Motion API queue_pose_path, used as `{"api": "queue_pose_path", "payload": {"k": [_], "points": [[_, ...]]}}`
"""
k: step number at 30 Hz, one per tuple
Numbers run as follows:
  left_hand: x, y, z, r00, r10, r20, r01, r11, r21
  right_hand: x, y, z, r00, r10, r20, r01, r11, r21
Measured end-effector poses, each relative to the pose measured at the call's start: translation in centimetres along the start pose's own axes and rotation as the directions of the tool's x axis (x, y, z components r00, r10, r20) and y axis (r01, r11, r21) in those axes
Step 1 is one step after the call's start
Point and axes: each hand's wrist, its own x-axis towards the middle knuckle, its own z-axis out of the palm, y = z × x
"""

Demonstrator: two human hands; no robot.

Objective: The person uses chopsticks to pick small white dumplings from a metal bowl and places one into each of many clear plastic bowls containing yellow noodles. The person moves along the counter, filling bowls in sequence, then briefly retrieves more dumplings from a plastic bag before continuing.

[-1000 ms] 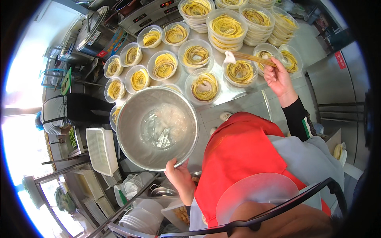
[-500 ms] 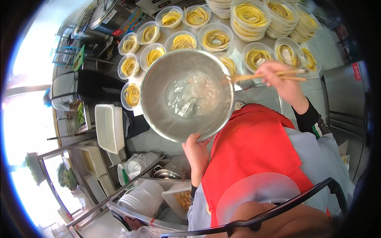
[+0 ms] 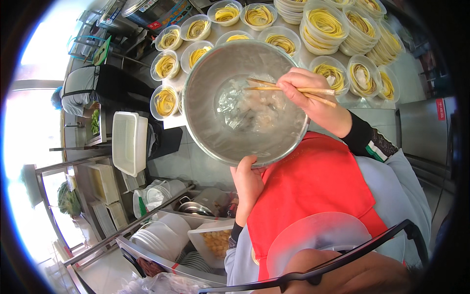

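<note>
A large steel mixing bowl (image 3: 205, 137) is tilted toward me, with clear liquid and pale, whitish pieces (image 3: 259, 108) in its bottom. My left hand (image 3: 247, 183) grips its near rim, thumb over the edge. In my right hand (image 3: 313, 98) is a pair of wooden chopsticks (image 3: 264, 85), whose tips reach over the inside of the bowl above the pale pieces. Beyond the rim stand round plastic bowls of yellow strips (image 3: 330, 73). One of them, a plastic bowl (image 3: 363, 78) to the right of my right hand, has a pale lump on top of its strips.
Stacked plastic bowls (image 3: 323, 27) fill the far right of the table. At left a person (image 3: 107, 83) bends over a sink beside a white plastic basket (image 3: 129, 142). Below are stacked white plates (image 3: 159, 240) and a steel pot (image 3: 196, 206). A steel cabinet (image 3: 426, 127) stands at right.
My right hand has brought the chopsticks left, from beside the bowl's rim to over its inside. The steel bowl appears slightly further right and more of its inside is visible.
</note>
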Motion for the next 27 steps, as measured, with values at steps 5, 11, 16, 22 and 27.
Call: {"api": "queue_pose_path", "payload": {"k": [5, 11, 16, 22, 27], "points": [[-0.2, 0.7, 0.9, 0.997, -0.037, -0.065, 0.040, 0.998, 0.043, 0.4, 0.7, 1.9, 0.999, 0.035, 0.026, -0.034, 0.999, -0.026], [0.0, 0.6, 0.3, 0.996, -0.062, -0.061, 0.068, 0.992, 0.103, 0.7, 0.2, 1.2, 0.997, -0.004, -0.071, 0.005, 1.000, 0.017], [0.5, 0.5, -0.1, 0.997, -0.080, -0.021, 0.082, 0.991, 0.106, -0.1, -0.2, 0.9, 0.996, 0.083, 0.042, -0.080, 0.995, -0.067], [0.5, 0.9, 0.2, 0.995, -0.097, -0.018, 0.098, 0.988, 0.118, 0.7, 1.2, 3.0, 0.980, 0.192, -0.050, -0.170, 0.941, 0.292], [0.9, 1.0, 0.4, 0.994, -0.109, -0.031, 0.112, 0.981, 0.157, 0.4, 1.0, 1.8, 0.983, 0.144, -0.111, -0.131, 0.984, 0.119]]}}
